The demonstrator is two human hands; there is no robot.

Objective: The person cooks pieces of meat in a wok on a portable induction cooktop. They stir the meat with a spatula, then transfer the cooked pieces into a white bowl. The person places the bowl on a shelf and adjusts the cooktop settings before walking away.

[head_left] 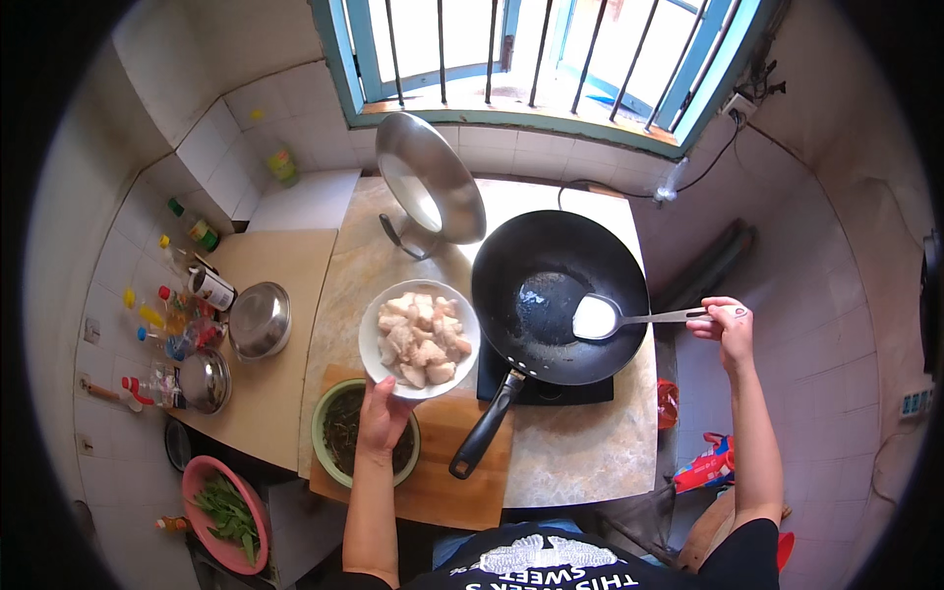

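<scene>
My left hand [383, 418] grips the near rim of a white bowl [369, 346] heaped with pale chunks of meat [425, 341], held just left of the wok. In my right hand [726, 330] is the handle of a metal spatula [599, 317], its flat blade reaching over the inside of the black wok [509, 243]. A little liquid glistens at the wok's bottom, and I see no meat in it. The wok rests on a black cooktop [549, 393], its long handle [488, 424] angled towards me.
Behind the bowl, a metal lid [468, 206] stands tilted on its side. A green-rimmed basin [318, 435] of dark, stringy food sits on a wooden board [472, 479]. Bottles [199, 230] and metal bowls [259, 317] line the left counter. Below is a pink basin [193, 483] of green leaves.
</scene>
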